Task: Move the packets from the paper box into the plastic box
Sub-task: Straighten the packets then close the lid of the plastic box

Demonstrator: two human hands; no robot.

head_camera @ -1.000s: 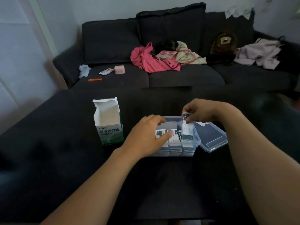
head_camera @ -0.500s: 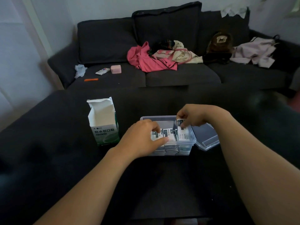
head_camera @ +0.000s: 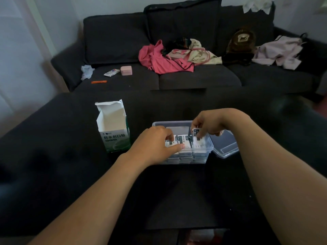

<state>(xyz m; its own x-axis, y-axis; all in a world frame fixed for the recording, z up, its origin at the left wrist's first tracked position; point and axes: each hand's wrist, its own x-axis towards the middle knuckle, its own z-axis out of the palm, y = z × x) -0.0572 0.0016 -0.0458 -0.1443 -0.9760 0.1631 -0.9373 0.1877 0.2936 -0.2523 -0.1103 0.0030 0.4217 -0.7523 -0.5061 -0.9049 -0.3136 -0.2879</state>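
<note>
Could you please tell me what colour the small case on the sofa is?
The small case is pink, seen in the head view.

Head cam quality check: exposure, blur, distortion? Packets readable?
Head view: dim and underexposed, the dark table swallowing detail; brighter wall at the left; wide-angle bending at the edges, forearms stretched; print on the paper box readable, packets in the plastic box soft, their text unreadable.
</note>
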